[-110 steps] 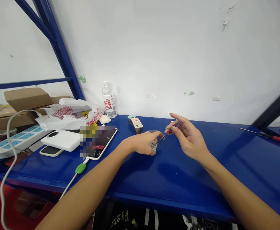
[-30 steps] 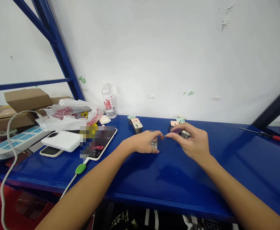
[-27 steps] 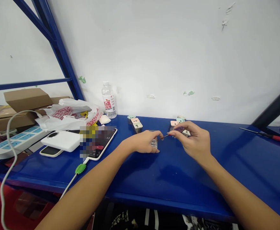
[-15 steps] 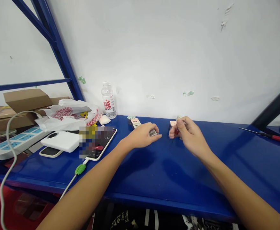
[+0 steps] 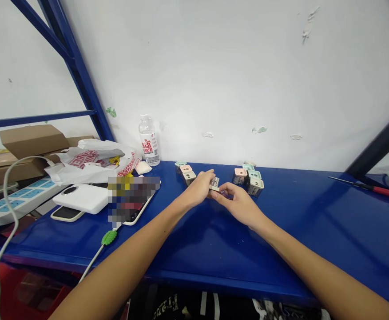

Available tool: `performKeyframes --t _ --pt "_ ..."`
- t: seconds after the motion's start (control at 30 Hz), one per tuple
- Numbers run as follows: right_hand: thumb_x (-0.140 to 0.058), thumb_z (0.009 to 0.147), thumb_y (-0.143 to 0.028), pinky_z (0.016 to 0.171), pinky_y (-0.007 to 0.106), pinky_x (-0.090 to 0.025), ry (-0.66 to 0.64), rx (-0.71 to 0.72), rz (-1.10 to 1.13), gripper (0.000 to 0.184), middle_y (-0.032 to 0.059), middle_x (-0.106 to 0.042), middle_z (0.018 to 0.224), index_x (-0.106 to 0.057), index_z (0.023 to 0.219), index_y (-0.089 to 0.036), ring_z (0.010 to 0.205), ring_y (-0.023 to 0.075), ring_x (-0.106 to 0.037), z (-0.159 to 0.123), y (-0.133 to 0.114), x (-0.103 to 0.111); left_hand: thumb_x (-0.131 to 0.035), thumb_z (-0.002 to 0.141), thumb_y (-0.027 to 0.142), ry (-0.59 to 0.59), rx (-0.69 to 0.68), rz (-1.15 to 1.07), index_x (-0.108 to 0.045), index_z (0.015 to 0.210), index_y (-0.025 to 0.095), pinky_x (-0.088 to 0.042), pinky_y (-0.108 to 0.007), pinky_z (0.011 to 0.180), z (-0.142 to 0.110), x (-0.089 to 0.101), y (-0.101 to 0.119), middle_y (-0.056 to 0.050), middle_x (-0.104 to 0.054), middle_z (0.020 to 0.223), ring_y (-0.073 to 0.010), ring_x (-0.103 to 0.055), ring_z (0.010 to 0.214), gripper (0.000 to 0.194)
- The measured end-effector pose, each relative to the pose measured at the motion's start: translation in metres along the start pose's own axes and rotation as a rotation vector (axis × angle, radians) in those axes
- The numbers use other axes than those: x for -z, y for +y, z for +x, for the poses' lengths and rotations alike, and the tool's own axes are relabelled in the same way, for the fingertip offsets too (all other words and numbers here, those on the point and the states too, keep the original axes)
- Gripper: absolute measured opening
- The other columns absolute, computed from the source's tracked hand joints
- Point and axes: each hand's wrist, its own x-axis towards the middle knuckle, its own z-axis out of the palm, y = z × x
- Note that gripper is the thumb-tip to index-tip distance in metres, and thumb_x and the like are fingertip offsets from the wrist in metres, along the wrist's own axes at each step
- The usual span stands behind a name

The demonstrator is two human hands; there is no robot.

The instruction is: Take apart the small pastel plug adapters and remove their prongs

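Observation:
Over the middle of the shelf, my left hand (image 5: 197, 190) grips a small pencil sharpener (image 5: 215, 182) with a clear body and a cream edge. My right hand (image 5: 243, 206) meets it from the right, thumb and fingers closed on its cream part. Something purplish and see-through (image 5: 227, 194) shows at the right fingers, too small to make out. Behind my left hand stands a row of sharpeners with two-hole tops: mint, pink (image 5: 185, 169) and cream (image 5: 189, 177). Beyond my right hand is another group, pink (image 5: 240, 174), mint (image 5: 254, 174) and cream (image 5: 256, 186).
A water bottle (image 5: 149, 142) stands by the wall. To the left lie a phone (image 5: 141, 213) on a cable, a white power bank (image 5: 83, 198), a power strip (image 5: 21, 195), a plastic bag (image 5: 91, 162) and cardboard boxes (image 5: 34, 140). A red-handled screwdriver (image 5: 377, 190) lies far right.
My right hand has left the right-hand group of sharpeners and moved left to meet my left hand. The right group is now uncovered. My left hand keeps its sharpener, now turned.

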Motion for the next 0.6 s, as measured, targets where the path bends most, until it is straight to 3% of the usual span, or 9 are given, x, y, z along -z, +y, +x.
performKeyframes --t 0.1,0.3,0.43,0.53,0.6 --pt "-0.056 0.082 -0.053 0.061 0.027 -0.037 0.050 0.000 -0.021 0.036 -0.0005 -0.057 0.073 -0.058 0.085 -0.018 0.066 0.0148 -0.049 0.002 0.003 0.003 -0.029 0.092 0.033 -0.009 0.199 -0.334 -0.039 0.134 0.013 -0.056 -0.029 0.079 -0.002 -0.005 0.004 -0.014 -0.051 0.124 -0.0206 -0.055 0.111 0.048" --pt "-0.055 0.082 -0.057 0.047 0.023 -0.031 0.084 -0.049 0.129 0.042 0.0000 -0.060 0.072 -0.062 0.089 -0.017 0.051 0.0096 -0.042 0.003 0.000 0.009 -0.033 0.092 0.029 -0.012 0.149 -0.555 -0.032 0.140 0.014 -0.054 -0.031 0.087 -0.003 -0.009 0.009 -0.013 -0.043 0.139 -0.0208 -0.048 0.124 0.050" --pt "-0.059 0.078 -0.060 0.038 0.022 -0.026 0.056 -0.147 0.320 0.046 0.0015 -0.064 0.075 -0.062 0.089 -0.016 0.038 0.0047 -0.036 0.005 -0.003 0.013 -0.043 0.090 0.024 -0.063 0.093 -0.511 -0.025 0.145 0.011 -0.048 -0.033 0.099 -0.002 -0.009 0.005 -0.014 -0.039 0.145 -0.0206 -0.049 0.125 0.060" --pt "-0.061 0.077 -0.059 0.036 0.021 -0.023 0.045 -0.195 0.401 0.045 0.0033 -0.066 0.080 -0.062 0.088 -0.016 0.035 0.0032 -0.036 0.006 -0.004 0.018 -0.052 0.088 0.025 -0.086 0.016 -0.318 -0.025 0.146 0.011 -0.043 -0.039 0.104 -0.001 -0.007 -0.003 -0.015 -0.049 0.138 -0.0224 -0.057 0.117 0.066" --pt "-0.061 0.078 -0.057 0.035 0.021 -0.019 0.038 -0.220 0.440 0.042 0.0034 -0.067 0.079 -0.063 0.088 -0.016 0.034 0.0031 -0.036 0.007 -0.004 0.021 -0.056 0.086 0.027 -0.060 -0.078 -0.161 -0.033 0.143 0.011 -0.044 -0.040 0.103 0.000 -0.005 -0.008 -0.015 -0.053 0.134 -0.0237 -0.058 0.116 0.063"
